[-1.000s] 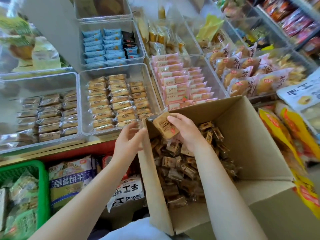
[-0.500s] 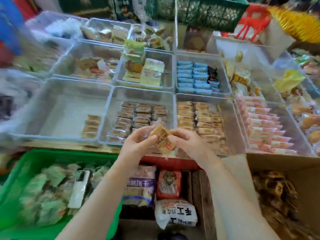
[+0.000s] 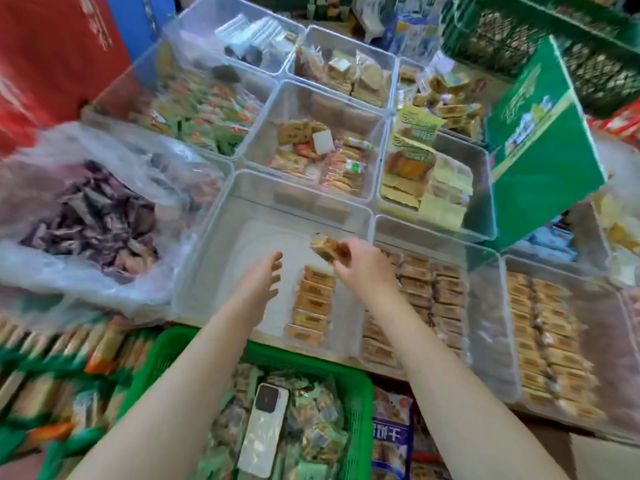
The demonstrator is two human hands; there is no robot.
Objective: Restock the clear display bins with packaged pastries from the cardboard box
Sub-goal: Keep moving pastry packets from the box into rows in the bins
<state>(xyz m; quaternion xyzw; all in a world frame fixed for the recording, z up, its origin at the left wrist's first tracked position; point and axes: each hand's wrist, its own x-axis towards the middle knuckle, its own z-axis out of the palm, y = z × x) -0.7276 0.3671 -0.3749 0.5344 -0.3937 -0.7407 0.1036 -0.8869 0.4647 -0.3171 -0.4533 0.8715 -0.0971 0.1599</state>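
Clear plastic bins crowd the table in a grid, and both hands reach over the near edge into one that is mostly bare [image 3: 221, 258]. The right hand [image 3: 363, 268] pinches a packaged pastry [image 3: 327, 247] in tan wrapping between thumb and fingers, holding it tilted in the air above the far end of a short column of matching pastries [image 3: 311, 306] that lies along the bin's right side, running from the near wall inward. The left hand [image 3: 261, 282] hovers just beside that column, fingers spread loosely and holding nothing; whether it touches the bin floor cannot be told. To the right, touching this bin, a second bin [image 3: 485, 306] is packed with rows of brown-wrapped pastries, and a third [image 3: 554, 341] beyond it holds golden ones. At the table's left edge a crumpled plastic bag [image 3: 86, 209] holds dark purple packets. Below the near edge sits a green basket [image 3: 360, 403] of green-wrapped snacks with a phone [image 3: 263, 434] lying on top.
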